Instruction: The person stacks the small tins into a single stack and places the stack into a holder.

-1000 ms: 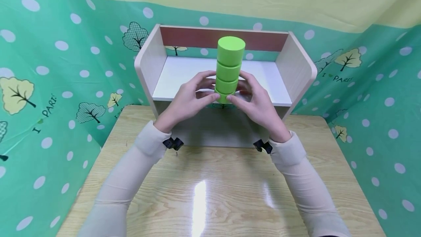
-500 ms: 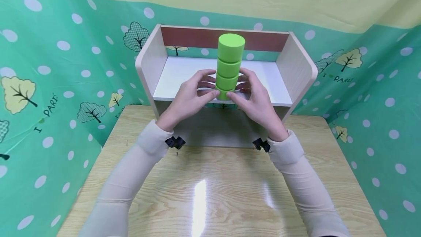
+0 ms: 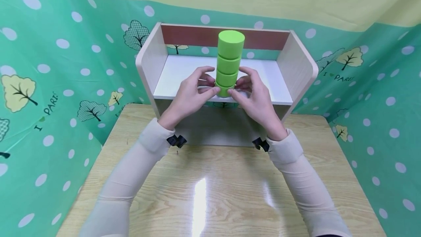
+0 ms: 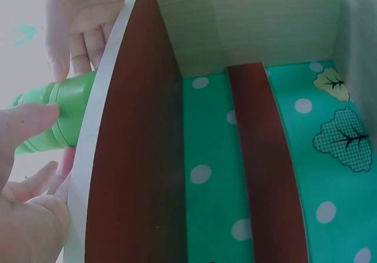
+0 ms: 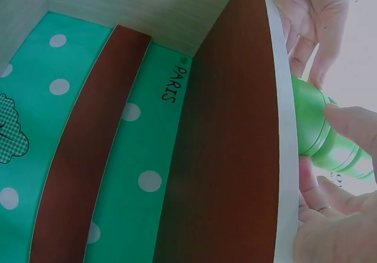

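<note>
A tall stack of green cylinders (image 3: 228,65) stands upright at the front edge of the white shelf (image 3: 190,87) in the head view, its widest piece on top. My left hand (image 3: 192,90) holds its lowest piece from the left, thumb in front and fingers curled toward the back. From the right, my right hand (image 3: 254,92) holds the same piece in a mirrored way. In the left wrist view the lowest green cylinder (image 4: 75,107) lies between both hands, partly hidden by the shelf edge. The right wrist view shows my right thumb (image 5: 353,124) against it.
The shelf unit has raised side panels (image 3: 296,65) and a reddish-brown back rail (image 3: 190,36). It stands on a wood-grain table (image 3: 230,185). A green dotted curtain (image 3: 65,83) hangs behind and at both sides.
Both hands and the green stack have shifted a little farther back over the shelf, upward in the head view. The index fingers stand slightly farther from the stack's sides.
</note>
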Demonstrator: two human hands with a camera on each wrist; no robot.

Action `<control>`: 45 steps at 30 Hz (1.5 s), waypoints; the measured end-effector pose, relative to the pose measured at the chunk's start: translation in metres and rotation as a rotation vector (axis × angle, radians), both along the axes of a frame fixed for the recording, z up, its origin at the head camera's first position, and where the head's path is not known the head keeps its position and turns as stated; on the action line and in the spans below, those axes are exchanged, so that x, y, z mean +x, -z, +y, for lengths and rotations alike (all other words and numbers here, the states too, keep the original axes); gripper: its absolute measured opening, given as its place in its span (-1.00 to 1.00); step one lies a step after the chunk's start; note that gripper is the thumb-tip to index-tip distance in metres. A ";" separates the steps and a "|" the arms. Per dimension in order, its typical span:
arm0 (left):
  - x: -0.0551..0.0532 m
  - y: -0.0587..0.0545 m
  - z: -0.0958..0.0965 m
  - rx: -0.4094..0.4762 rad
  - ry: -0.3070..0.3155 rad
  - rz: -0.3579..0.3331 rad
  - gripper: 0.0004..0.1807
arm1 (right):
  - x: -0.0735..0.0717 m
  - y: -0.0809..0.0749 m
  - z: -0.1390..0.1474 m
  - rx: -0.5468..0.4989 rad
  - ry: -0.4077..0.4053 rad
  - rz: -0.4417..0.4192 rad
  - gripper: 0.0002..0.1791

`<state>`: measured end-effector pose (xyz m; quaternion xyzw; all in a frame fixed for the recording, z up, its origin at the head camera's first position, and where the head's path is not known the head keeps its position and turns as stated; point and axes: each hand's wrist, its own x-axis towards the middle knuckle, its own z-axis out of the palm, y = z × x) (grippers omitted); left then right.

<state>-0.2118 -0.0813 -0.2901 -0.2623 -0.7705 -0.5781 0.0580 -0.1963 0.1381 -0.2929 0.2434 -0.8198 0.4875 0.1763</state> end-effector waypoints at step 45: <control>0.025 -0.024 0.001 0.003 0.074 -0.066 -0.29 | 0.003 -0.004 0.004 0.100 -0.034 -0.105 -0.17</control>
